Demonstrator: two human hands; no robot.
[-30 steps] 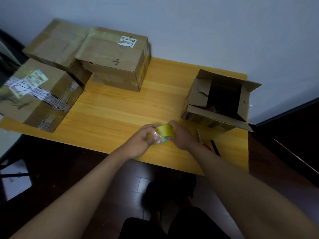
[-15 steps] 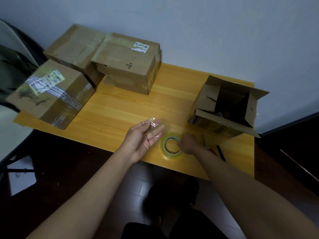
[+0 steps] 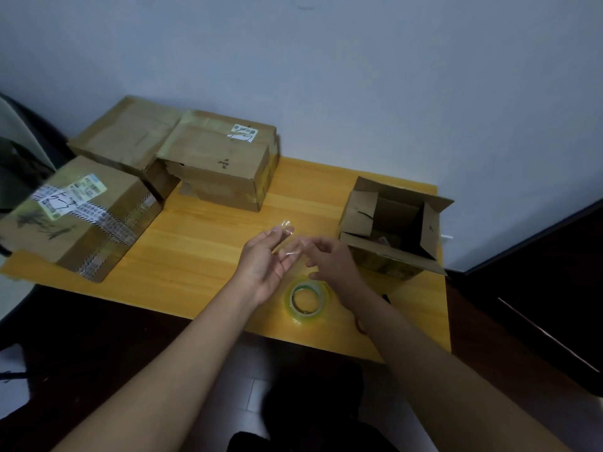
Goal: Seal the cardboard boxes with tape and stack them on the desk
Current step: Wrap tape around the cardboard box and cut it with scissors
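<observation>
A yellowish roll of clear tape (image 3: 305, 300) lies flat on the wooden desk (image 3: 202, 256) near its front edge. My left hand (image 3: 266, 265) hovers just left of it, palm up with straight fingers, and a small crumpled piece of clear tape (image 3: 284, 228) sticks to its fingertips. My right hand (image 3: 331, 259) is above the roll, its loosely bent fingers touching my left fingers near that piece. An open cardboard box (image 3: 394, 223) with raised flaps stands at the right. Three closed boxes sit at the left: one with a white label (image 3: 222, 164), one behind it (image 3: 125, 135), one with printed tape (image 3: 81, 216).
A dark object (image 3: 386, 297) peeks out on the desk behind my right wrist. The wall runs right behind the desk. A dark chair (image 3: 23, 151) stands at the far left, and dark floor lies below the front edge.
The tape roll went from both hands down onto the desk. My left hand opened with a tape scrap on its fingers. My right hand left the roll and rose to my left fingers.
</observation>
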